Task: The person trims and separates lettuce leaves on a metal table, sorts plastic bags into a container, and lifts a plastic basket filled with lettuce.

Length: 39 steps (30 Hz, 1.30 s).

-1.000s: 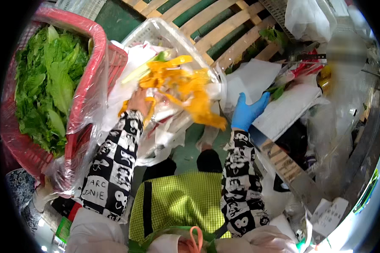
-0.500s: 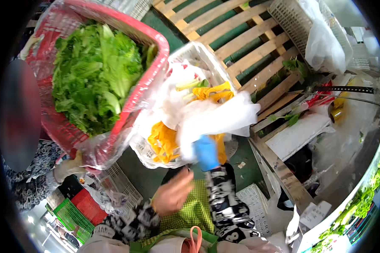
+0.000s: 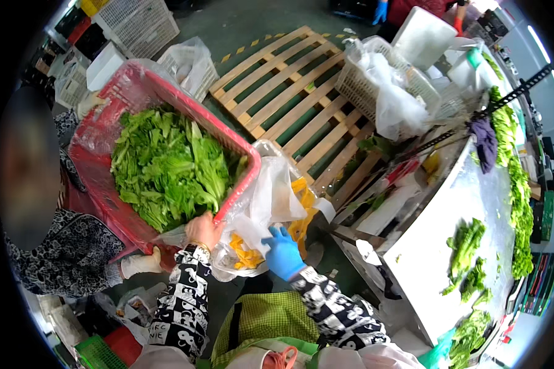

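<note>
Head view: your left hand point(image 3: 204, 229), bare, is gripping the near corner of the red crate point(image 3: 138, 92) full of leafy greens point(image 3: 166, 166). Your right hand point(image 3: 283, 252), blue-gloved, is pinching the clear plastic liner point(image 3: 271, 197) of the white basket holding yellow scraps point(image 3: 246, 258), just beside the crate. A co-worker's gloved hand point(image 3: 138, 265) is touching the crate's underside.

The person's bare left hand point(image 3: 202, 229) grips the near corner of a red crate point(image 3: 237, 184) lined with clear plastic and heaped with green leafy lettuce point(image 3: 166, 166). The right hand point(image 3: 283, 252), in a blue glove, rests on a clear plastic bag point(image 3: 271, 197) just right of the crate, with yellow scraps point(image 3: 301, 212) inside, petals perhaps. Another person point(image 3: 61, 246) in dark patterned clothes holds the crate's left side. Beyond lies a wooden pallet point(image 3: 289, 86); at right, a white table point(image 3: 468, 203) carries more greens.
</note>
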### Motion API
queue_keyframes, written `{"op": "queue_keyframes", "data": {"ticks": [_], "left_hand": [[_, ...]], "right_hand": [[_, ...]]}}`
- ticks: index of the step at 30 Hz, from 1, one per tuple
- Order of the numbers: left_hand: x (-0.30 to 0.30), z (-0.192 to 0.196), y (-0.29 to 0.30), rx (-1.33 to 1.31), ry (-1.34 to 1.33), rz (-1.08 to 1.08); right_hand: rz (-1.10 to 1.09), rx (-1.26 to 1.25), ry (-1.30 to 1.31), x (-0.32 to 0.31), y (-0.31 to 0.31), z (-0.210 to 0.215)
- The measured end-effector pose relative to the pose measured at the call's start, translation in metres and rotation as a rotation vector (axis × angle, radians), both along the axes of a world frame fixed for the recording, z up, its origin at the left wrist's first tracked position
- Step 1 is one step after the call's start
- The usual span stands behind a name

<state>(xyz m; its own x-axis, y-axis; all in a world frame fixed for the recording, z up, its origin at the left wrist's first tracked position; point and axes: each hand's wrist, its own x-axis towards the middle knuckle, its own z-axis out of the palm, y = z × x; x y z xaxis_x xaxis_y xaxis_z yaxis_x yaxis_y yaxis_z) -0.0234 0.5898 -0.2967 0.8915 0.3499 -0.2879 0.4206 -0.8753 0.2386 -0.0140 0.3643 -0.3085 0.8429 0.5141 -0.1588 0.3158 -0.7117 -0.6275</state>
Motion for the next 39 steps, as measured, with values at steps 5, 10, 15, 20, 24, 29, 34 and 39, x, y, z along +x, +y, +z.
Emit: {"op": "queue_keyframes", "data": {"ticks": [5, 10, 15, 20, 24, 29, 34, 39], "left_hand": [[-0.045, 0.047, -0.039, -0.052, 0.026, -0.139], [-0.105, 0.087, -0.111, -0.215, 0.221, -0.245], [-0.165, -0.010, -0.162, -0.308, 0.311, -0.326], [-0.158, -0.039, -0.170, -0.389, 0.563, -0.222], [-0.157, -0.027, -0.162, -0.266, 0.466, -0.346], [-0.150, -0.006, -0.170, -0.137, 0.267, -0.365], [-0.127, 0.034, -0.183, -0.147, 0.410, -0.079], [-0.161, -0.002, -0.154, -0.181, 0.323, 0.016]], "right_hand": [[0.049, 0.022, 0.064, -0.033, -0.066, 0.074], [0.117, -0.205, 0.147, -0.083, -0.119, 0.094], [0.154, -0.208, 0.145, -0.098, -0.133, 0.112], [0.100, -0.102, 0.153, -0.082, -0.170, 0.126], [-0.128, 0.162, 0.116, -0.051, -0.186, 0.162], [-0.185, 0.263, 0.167, -0.018, -0.198, 0.193], [-0.163, 0.039, -0.117, 0.027, -0.207, 0.225], [-0.164, -0.131, -0.271, 0.049, -0.215, 0.199]]}}
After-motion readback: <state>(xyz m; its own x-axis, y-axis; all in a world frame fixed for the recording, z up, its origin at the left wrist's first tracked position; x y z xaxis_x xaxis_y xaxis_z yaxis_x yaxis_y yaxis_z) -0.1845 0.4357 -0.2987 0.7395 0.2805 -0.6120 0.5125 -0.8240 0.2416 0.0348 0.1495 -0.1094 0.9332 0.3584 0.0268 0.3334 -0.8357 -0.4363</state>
